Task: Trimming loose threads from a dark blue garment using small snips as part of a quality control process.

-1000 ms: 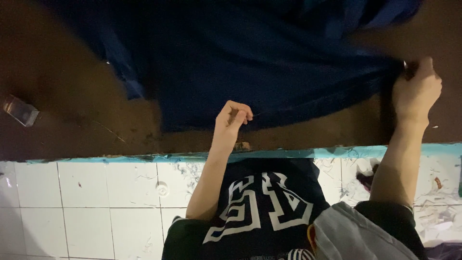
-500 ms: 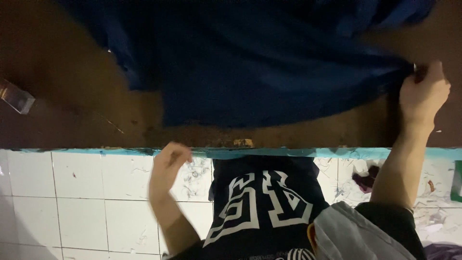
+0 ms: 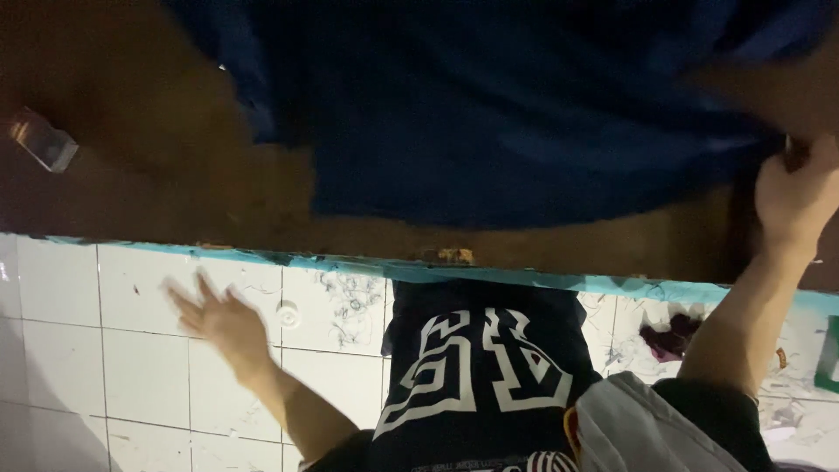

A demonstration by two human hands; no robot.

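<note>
A large dark blue cloth [image 3: 489,114] lies spread over a brown table top [image 3: 149,183]. My right hand [image 3: 800,197] grips the cloth's right edge at the table's near side. My left hand [image 3: 218,319] hangs off the table, blurred, fingers spread, holding nothing, in front of the white tiled floor [image 3: 105,350]. I wear a dark shirt with white lettering [image 3: 476,376].
A small clear, box-like object [image 3: 44,140] lies at the left on the table. The table's near edge has a chipped turquoise strip [image 3: 350,267]. A dark red scrap [image 3: 669,336] lies on the tiles at right, with a green item [image 3: 828,354] at the frame edge.
My left hand let go of the cloth's near edge and dropped down and to the left, off the table. My right hand kept its grip on the cloth.
</note>
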